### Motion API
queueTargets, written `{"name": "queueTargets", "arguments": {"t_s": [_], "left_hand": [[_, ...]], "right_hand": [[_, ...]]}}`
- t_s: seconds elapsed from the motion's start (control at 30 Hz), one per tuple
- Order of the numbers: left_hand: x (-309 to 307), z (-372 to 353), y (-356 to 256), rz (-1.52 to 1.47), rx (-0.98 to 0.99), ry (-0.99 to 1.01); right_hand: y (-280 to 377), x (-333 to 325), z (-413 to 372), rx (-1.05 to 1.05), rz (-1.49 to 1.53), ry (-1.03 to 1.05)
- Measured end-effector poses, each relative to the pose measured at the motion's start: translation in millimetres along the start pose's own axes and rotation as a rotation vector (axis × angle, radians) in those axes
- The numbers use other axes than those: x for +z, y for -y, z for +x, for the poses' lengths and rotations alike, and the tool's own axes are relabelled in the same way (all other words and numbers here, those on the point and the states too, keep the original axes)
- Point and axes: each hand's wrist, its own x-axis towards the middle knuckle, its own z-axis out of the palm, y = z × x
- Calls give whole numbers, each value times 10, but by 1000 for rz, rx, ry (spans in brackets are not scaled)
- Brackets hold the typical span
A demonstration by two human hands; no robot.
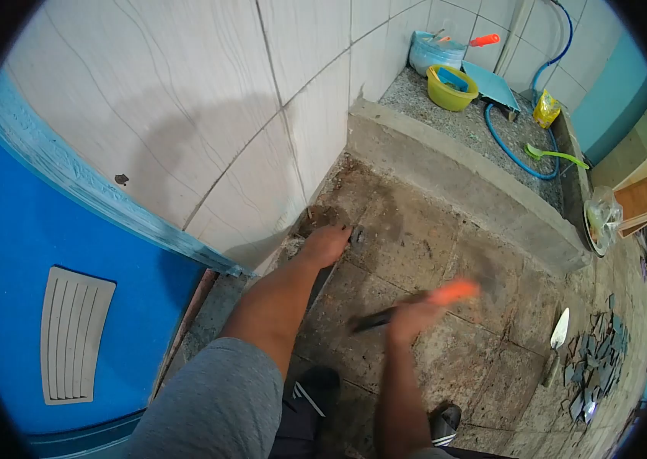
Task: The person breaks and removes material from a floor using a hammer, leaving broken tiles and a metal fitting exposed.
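My left hand point(326, 245) reaches down to the floor beside the tiled wall, its fingers bent at a small dark grey piece point(356, 235); whether they grip it is too small to tell. My right hand point(413, 317), blurred by motion, is closed round a hammer-like tool point(453, 292) with an orange end on the right and a dark end on the left. The tool hangs above the worn, dirty floor tiles point(407, 237), to the right of my left hand.
A low concrete curb point(461, 176) bounds a raised area with a yellow-green basin point(452, 88), a blue dustpan point(492, 86) and a hose point(503, 145). A trowel point(559, 336) lies near broken dark shards point(599, 356). A blue door point(132, 306) stands left.
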Motion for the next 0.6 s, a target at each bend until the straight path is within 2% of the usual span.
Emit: {"name": "queueTargets", "arguments": {"t_s": [0.03,0.07,0.13,0.23,0.33,0.43,0.5,0.6], "left_hand": [[68,-10,5,22,22,-17],[164,-9,60,47,44,-40],[143,12,35,52,40,-27],[7,-22,-61,49,-4,70],[251,-79,-69,126,31,143],[167,-272,-170,113,58,245],[3,-327,-236,71,49,281],[33,-237,-129,39,19,196]], "right_hand": [[-197,340,-382,200,252,287],[195,193,-459,184,144,774],[135,211,-534,755,429,838],[-372,196,-709,709,371,764],[-461,-58,-594,824,523,766],[-629,-76,-334,756,525,665],[-553,-189,-1,690,528,574],[-156,-591,646,693,743,376]]}}
